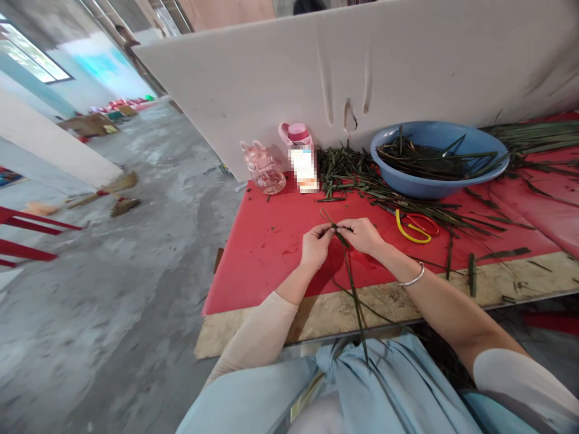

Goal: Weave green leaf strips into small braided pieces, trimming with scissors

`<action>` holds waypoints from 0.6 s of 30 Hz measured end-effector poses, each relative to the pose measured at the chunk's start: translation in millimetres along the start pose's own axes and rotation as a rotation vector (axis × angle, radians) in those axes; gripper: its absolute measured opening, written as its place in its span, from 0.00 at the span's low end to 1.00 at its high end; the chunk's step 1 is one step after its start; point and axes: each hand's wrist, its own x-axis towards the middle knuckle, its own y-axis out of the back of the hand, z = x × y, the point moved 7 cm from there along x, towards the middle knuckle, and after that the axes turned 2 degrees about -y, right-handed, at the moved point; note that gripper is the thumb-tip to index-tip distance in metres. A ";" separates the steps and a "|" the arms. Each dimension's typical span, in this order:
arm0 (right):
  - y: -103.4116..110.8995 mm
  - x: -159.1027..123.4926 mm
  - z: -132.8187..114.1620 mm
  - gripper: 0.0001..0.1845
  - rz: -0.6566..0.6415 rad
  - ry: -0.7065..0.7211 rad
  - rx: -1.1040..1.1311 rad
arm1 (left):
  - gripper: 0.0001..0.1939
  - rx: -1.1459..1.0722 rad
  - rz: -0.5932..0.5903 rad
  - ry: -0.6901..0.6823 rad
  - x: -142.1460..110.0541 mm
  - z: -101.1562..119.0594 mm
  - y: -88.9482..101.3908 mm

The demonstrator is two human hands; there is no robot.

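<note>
Both hands meet over the red-covered table, pinching dark green leaf strips (353, 283) between thumbs and fingertips. My left hand (316, 244) is closed on the strips from the left, and a small thin loop pokes out above the fingers. From the right, my right hand (362, 234) is closed on the same strips, close against the left fingertips. The long ends hang down over the table's front edge towards my lap. Scissors (414, 227) with yellow and red handles lie just right of my right hand.
A blue basin (438, 184) with soaking leaves stands at the back right. Cut leaf pieces (346, 166) are heaped beside it. A pink clear jar (266, 175) and a pink-lidded bottle (298, 135) stand at the back left. Behind them rises a white board (253, 78).
</note>
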 end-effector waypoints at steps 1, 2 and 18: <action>-0.7 0.6 1.6 0.12 0.001 -0.005 0.021 | 0.15 -0.006 0.001 0.010 -0.1 0.8 0.4; -1.4 1.5 3.7 0.12 0.005 -0.014 0.069 | 0.16 -0.012 -0.005 0.023 -0.1 2.1 0.9; -49.4 -13.9 12.1 0.21 -0.330 -0.480 1.196 | 0.20 -0.328 -0.290 0.107 -5.8 6.4 -16.3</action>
